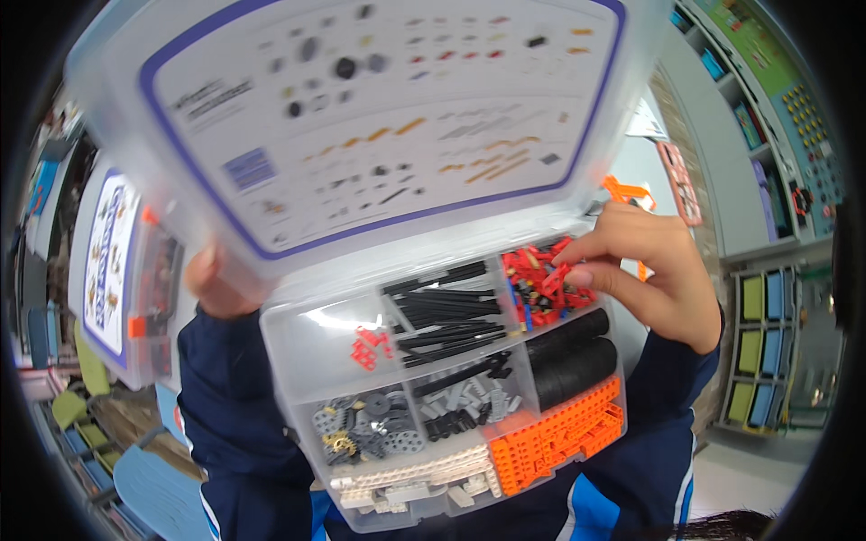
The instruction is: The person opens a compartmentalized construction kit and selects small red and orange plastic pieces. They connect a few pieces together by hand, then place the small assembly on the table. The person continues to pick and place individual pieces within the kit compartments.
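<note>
A clear plastic sorting box (298,338) is tilted in front of me with its lid (379,117) swung up. The lid carries a parts chart with a blue border. My left hand (212,281) grips the lid's left lower edge, mostly hidden behind it. My right hand (642,269) reaches into the top right compartment, fingertips among small red pieces (539,287). Whether the fingers pinch one piece is not visible. Other compartments hold black rods (451,316), black tyres (570,356), orange beams (555,437), grey gears (365,424) and white beams (410,478).
A second similar box (117,270) with orange latches stands at the left. An orange part (627,191) lies on the white table behind my right hand. Shelves with coloured bins (762,325) are at the right. Green and blue chairs (135,469) stand at the lower left.
</note>
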`<state>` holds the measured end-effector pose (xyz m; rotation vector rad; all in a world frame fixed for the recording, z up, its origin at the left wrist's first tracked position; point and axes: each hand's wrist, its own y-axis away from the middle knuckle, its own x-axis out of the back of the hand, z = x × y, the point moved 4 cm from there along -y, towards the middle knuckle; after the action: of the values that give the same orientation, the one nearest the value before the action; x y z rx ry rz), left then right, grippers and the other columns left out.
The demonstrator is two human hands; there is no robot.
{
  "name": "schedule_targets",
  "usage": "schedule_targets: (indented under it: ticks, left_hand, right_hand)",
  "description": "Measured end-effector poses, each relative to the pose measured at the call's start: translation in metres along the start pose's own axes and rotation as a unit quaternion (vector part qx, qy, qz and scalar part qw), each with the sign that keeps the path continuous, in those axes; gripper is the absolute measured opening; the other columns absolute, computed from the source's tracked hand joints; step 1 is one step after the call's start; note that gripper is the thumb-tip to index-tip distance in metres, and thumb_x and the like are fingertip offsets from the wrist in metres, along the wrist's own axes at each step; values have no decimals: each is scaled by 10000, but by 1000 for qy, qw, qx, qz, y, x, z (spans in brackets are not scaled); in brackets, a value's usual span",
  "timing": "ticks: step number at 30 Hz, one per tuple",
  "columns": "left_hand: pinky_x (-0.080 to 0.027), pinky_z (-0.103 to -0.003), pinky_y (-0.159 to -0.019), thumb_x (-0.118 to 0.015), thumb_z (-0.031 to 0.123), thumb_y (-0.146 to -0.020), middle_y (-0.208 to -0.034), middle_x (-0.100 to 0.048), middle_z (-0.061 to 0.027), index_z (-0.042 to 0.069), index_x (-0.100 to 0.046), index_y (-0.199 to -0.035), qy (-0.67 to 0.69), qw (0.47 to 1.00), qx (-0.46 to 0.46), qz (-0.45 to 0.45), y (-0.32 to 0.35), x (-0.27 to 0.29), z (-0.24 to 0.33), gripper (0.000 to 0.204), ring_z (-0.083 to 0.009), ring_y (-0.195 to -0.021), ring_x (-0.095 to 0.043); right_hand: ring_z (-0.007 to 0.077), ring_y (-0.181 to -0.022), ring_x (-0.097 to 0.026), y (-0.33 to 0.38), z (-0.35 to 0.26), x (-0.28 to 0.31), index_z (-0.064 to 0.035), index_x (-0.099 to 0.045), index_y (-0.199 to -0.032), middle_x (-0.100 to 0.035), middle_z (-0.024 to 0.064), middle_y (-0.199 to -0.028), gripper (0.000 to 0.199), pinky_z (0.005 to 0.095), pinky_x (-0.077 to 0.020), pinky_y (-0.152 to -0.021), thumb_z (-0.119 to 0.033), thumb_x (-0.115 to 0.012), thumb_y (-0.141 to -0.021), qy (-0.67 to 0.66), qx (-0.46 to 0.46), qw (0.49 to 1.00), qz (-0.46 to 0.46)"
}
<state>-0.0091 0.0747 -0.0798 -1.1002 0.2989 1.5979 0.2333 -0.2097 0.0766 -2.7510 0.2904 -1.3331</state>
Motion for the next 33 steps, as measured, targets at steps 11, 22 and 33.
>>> schedule_targets:
  ticks: [11,22,33]
  left_hand:
    - [-400,-470,-1144,-682,386,-840,-1526,-444,-233,-18,-273,-1575,-105,992,73,3,-21,-33,1,933,-363,-1403,-464]
    - [-398,-572,-1137,-667,439,-850,-1542,-441,-233,21,-293,-1578,-54,998,16,3,-3,-3,1,919,-411,-1412,-455]
    - [-393,-588,-1136,-654,374,-878,-1503,-490,-235,8,-366,-1546,-58,998,-28,9,15,12,19,815,-418,-1392,-473]
  right_hand:
    - [253,-701,-556,-46,-53,-97,-11,-717,-1110,-567,65,-744,366,376,-456,-652,-22,-744,-745,81,219,966,-107]
    - [257,-691,-631,12,-18,27,2,-758,-975,-696,123,-776,164,351,-485,-636,-25,-770,-814,159,-56,983,74]
    - [346,-828,-684,27,35,-3,-79,-788,-894,-713,132,-799,147,444,-526,-719,-20,-721,-778,171,-187,948,-194]
